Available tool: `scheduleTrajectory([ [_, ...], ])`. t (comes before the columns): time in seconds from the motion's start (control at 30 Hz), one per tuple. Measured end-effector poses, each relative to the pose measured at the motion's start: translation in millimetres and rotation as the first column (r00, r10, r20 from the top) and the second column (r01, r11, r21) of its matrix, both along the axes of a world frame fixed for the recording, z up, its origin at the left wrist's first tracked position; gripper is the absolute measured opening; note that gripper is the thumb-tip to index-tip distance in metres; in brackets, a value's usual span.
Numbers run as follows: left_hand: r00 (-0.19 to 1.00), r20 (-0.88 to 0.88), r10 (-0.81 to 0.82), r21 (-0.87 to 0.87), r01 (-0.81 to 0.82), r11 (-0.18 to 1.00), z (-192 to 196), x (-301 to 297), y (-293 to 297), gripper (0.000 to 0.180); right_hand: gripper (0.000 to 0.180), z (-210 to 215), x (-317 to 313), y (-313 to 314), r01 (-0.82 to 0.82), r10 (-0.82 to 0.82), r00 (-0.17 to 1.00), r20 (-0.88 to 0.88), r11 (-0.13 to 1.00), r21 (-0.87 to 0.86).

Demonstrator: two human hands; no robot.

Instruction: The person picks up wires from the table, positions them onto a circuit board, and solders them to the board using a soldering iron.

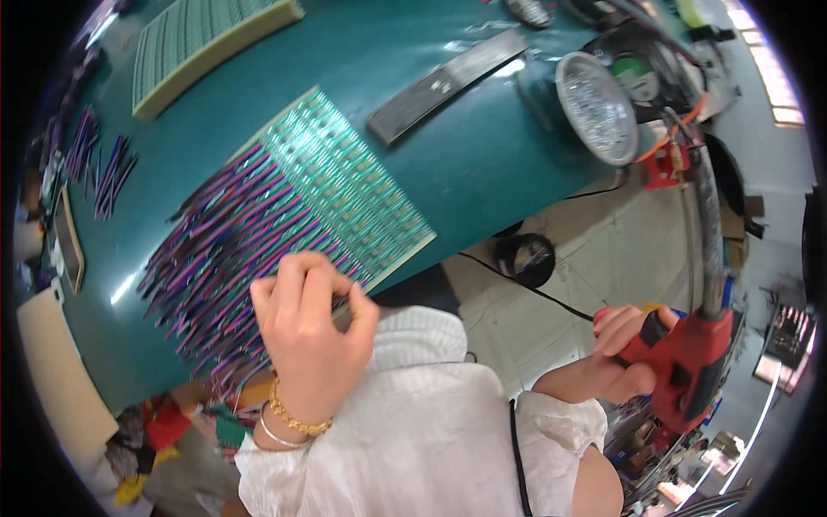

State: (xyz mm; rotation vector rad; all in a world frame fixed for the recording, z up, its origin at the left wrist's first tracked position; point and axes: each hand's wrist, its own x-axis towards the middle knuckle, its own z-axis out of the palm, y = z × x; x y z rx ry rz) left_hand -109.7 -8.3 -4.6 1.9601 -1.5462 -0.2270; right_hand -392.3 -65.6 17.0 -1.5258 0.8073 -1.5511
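My left hand (pixel 312 323), with bracelets at its wrist, is over the near end of a green circuit board panel (pixel 349 177). Its fingers are curled together; what they pinch, if anything, is hidden. Rows of thin red, blue and dark wires (pixel 233 250) run from the panel's left side and fan out across the table, partly under that hand. Off to the right, beyond the table edge, my right hand (pixel 624 349) is closed around the handle of a red and black pistol-grip tool (pixel 689 366), held in the air.
On the green table (pixel 482 168) lie a dark flat bar (pixel 444 86), a stack of green panels (pixel 215 47) and loose wire bundles (pixel 112 177). A bowl of small shiny pieces (pixel 597 108) stands at the right edge. A black cable (pixel 525 284) hangs over the floor.
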Motion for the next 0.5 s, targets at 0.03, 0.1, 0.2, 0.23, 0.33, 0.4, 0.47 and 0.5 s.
scheduleTrajectory([
  [0.03,1.0,-0.007,-0.017,-0.036,0.017,0.999,-0.2,0.3,2.0,0.017,0.035,4.3,6.1,-5.2,0.078,-0.072,0.995,0.075,0.994,-0.073],
  [0.1,1.0,0.013,0.014,0.001,-0.014,1.0,-2.7,4.0,12.0,0.017,0.073,-32.8,-21.8,-25.4,0.149,-0.153,0.988,0.01,0.973,0.177],
  [0.2,0.999,-0.008,-0.032,-0.02,0.032,0.999,-2.4,8.1,10.9,0.015,0.064,-34.4,4.7,-56.4,0.502,-0.365,0.782,-0.505,0.85,0.162],
  [0.23,0.998,-0.02,-0.06,-0.016,0.06,0.998,-1.8,9.5,10.4,0.014,0.062,-38.9,1.4,-48.6,0.395,-0.333,0.883,-0.332,0.908,0.14],
  [0.33,0.998,-0.019,-0.066,-0.023,0.065,0.998,-0.5,10.9,9.3,0.014,0.073,-39.5,-0.1,-29.1,0.148,-0.137,0.987,-0.083,0.978,0.146],
  [0.4,0.998,-0.012,-0.066,-0.033,0.066,0.997,-1.5,12.4,3.4,0.015,0.083,-36.4,2.8,-5.4,-0.008,0.015,1.0,-0.027,0.972,0.235],
  [0.47,0.994,-0.046,-0.104,-0.079,0.1,0.992,1.9,11.8,0.3,0.015,0.092,-39.6,-2.9,22.8,-0.2,0.178,0.979,0.095,0.917,0.344],
  [0.5,0.996,-0.048,-0.078,-0.053,0.075,0.996,0.8,12.2,0.9,0.015,0.092,-50.3,-25.9,32.2,-0.223,0.2,0.975,0.1,0.903,0.368],
])
